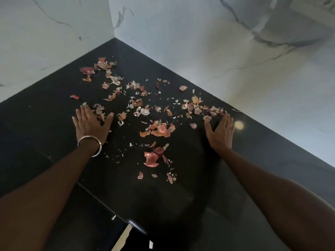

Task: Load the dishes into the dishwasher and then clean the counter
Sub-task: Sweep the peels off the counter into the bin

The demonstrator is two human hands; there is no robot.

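Note:
Dry pink and orange onion peels (159, 129) lie scattered over the black counter (45, 124), from the far corner down toward its front edge. My left hand (90, 124), with a silver bangle on the wrist, lies flat on the counter at the left side of the scatter, fingers straight and touching a few peels. My right hand (220, 132) lies flat at the right side, fingers straight and pointing away from me, just below a cluster of peels (197, 107). Neither hand holds anything.
White marble walls (199, 51) meet in a corner behind the counter and bound it on the left and the right. The counter's front edge (125, 234) runs at the bottom, with a dark drop below it. A light reflection (239, 125) shines beside my right hand.

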